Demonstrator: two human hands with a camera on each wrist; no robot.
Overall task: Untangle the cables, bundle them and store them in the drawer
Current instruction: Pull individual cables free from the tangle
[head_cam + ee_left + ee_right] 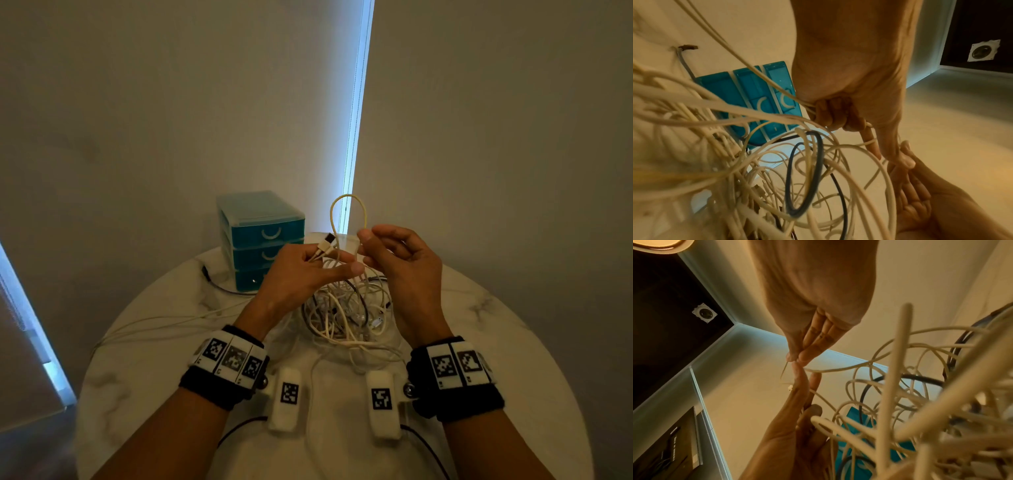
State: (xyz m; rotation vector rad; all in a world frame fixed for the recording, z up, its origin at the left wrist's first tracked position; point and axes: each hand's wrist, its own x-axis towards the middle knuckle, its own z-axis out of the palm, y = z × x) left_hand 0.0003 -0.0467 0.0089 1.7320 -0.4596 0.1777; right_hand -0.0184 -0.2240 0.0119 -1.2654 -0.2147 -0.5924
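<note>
One cream cable (pixel 347 219) is raised as a loop above the tangle of cables (pixel 346 308) on the table (pixel 479 308). If pulled hard, knots could probably be tightened, or the pile dragged. Its plug end is gripped by the curled left hand (pixel 301 270); the loop's other side is pinched by the right hand (pixel 400 260). The closed drawer unit (pixel 262 236) stands behind.

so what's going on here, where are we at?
A person is working a cream cable free of the tangled pile on the round table. The left hand holds its plug end and the right hand pinches the raised loop. The teal drawer unit behind is closed; nothing is bundled yet.
</note>
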